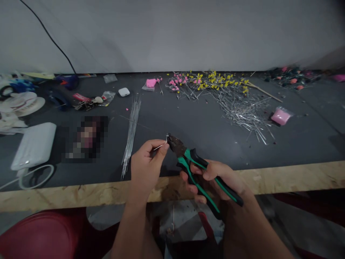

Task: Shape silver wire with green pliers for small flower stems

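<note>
My left hand (147,162) pinches a short piece of thin silvery wire (159,146) between thumb and forefinger, above the table's front edge. The wire's upper end is bent and meets the jaw tips of a pair of pliers (176,144). Around the black-and-green handles my right hand (212,176) is wrapped, holding the pliers with jaws pointing up and left. Whether the jaws are fully closed on the wire I cannot tell. Left of my left hand, a bundle of long straight wires (131,135) lies on the dark tabletop.
Wire stems with pink and yellow tips (212,81) lie at the back, with a heap of bare bent wires (248,111) before them. A pink packet (281,116) is right. A white power bank (35,145), keys (87,104) and a white case (124,92) are left. Red chair (40,235) below.
</note>
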The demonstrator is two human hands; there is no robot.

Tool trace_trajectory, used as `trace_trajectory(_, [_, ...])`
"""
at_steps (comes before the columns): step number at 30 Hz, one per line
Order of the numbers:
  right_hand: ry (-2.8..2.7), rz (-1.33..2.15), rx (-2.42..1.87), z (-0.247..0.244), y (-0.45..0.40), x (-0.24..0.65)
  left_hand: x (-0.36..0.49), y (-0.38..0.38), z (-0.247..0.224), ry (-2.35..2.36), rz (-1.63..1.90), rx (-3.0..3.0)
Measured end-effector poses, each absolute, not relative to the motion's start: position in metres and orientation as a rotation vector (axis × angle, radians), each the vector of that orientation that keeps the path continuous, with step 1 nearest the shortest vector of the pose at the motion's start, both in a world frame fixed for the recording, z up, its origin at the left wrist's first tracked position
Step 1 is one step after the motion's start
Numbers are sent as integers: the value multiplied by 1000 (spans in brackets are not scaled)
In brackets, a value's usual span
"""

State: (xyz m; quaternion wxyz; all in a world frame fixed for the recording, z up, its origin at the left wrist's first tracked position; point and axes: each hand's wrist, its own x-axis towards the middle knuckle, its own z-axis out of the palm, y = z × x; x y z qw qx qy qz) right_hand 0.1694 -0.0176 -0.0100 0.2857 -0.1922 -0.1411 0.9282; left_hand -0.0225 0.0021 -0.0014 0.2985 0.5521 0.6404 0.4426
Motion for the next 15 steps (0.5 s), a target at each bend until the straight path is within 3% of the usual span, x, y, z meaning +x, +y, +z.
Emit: trace_trajectory(15, [-386,2511,-456,-12,-20,177,-28,8,-10,1438,1392,1662])
